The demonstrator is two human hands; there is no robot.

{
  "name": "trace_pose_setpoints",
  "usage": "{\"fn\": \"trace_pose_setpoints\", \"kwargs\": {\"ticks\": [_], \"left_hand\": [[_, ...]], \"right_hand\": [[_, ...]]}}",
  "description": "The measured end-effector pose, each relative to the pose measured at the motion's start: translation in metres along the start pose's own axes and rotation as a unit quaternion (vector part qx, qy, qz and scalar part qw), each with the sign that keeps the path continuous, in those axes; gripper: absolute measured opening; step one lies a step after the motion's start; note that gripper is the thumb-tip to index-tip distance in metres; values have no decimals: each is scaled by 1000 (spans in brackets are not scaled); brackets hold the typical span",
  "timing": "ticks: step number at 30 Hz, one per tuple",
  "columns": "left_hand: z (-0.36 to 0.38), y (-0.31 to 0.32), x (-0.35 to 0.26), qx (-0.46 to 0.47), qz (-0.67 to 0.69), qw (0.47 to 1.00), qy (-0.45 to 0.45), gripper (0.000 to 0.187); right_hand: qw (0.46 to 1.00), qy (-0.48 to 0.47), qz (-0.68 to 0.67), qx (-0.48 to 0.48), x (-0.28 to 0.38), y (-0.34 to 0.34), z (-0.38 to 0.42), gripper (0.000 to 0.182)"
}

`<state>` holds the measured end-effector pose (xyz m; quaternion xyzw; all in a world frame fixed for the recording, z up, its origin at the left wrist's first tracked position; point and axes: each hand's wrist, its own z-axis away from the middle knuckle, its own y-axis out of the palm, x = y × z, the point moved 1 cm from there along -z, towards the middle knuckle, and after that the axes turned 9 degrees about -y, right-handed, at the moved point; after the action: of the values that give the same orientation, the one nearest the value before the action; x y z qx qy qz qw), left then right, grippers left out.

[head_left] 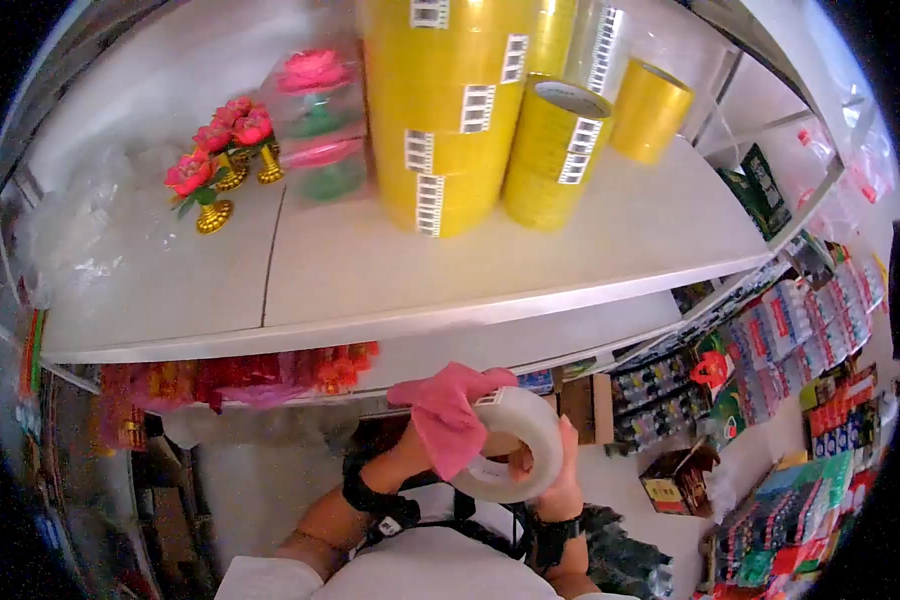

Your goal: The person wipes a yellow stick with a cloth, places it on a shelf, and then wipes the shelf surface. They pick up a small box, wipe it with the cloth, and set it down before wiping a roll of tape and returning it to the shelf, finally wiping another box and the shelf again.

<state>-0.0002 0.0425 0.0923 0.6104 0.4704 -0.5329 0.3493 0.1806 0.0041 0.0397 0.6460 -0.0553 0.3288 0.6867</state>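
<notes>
My right hand [566, 476] grips a wide roll of clear packing tape [538, 425] from its right side, with fingers showing through the roll's hole. A pink cloth [448, 412] covers most of my left hand [416, 452], and it lies against the left side of the roll. The fingers of that hand are hidden under the cloth, which drapes over them as if held. Both hands are in front of my body, below the shelf's front edge.
Stacked yellow tape rolls [440, 130] stand on the white shelf [370, 275], beside a shorter yellow stack [555, 165]. Pink lotus ornaments [210, 190] and clear plastic wrapping [90, 220] are at left. Red packets [240, 378] lie on the lower shelf; packaged goods [790, 520] line the right.
</notes>
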Motion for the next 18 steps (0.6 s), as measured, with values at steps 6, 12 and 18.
{"fn": "trace_pose_setpoints", "kwargs": {"ticks": [6,12,18], "left_hand": [[15,-13,62,-46,-64,997,-5,40],[24,-24,65,-38,-52,997,-38,38],[39,-40,62,-29,97,992,-80,43]], "right_hand": [[999,10,32,-19,-8,-2,-7,59],[997,46,55,27,-8,6,-18,57],[982,4,172,-75,-6,32,-8,44]]}}
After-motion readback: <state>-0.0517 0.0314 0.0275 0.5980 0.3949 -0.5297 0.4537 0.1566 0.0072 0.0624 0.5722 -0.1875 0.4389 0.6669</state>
